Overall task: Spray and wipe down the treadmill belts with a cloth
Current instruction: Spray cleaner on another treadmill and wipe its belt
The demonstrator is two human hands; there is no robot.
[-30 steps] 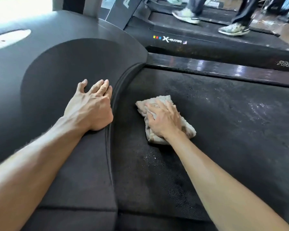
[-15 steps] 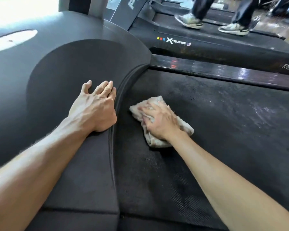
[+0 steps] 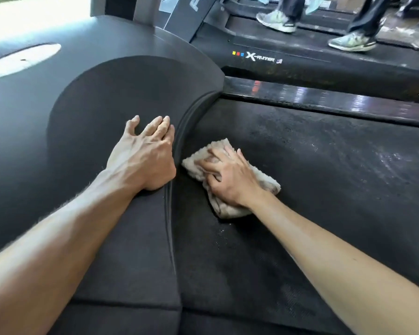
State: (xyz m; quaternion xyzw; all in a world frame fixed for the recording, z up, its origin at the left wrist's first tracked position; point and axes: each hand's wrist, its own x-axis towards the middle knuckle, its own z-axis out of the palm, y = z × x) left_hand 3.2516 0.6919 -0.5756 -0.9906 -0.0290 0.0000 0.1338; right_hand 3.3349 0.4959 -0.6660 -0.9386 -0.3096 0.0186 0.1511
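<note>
A folded beige cloth point(image 3: 264, 180) lies on the dark treadmill belt point(image 3: 324, 189), close to the curved edge of the motor cover. My right hand point(image 3: 230, 176) presses flat on the cloth with fingers spread. My left hand point(image 3: 145, 153) rests on the black motor cover point(image 3: 94, 112), fingers spread, beside the belt's edge. Wet, shiny patches show on the belt at the right. No spray bottle is in view.
A glossy side rail point(image 3: 324, 100) borders the belt's far side. Beyond it stands a second treadmill point(image 3: 300, 61), where a person's legs and sneakers point(image 3: 351, 41) stand on the deck. A grey upright point(image 3: 143, 8) rises at the top.
My right hand has slid the cloth left along the belt, closer to the motor cover's edge. My left hand has stayed planted on the cover.
</note>
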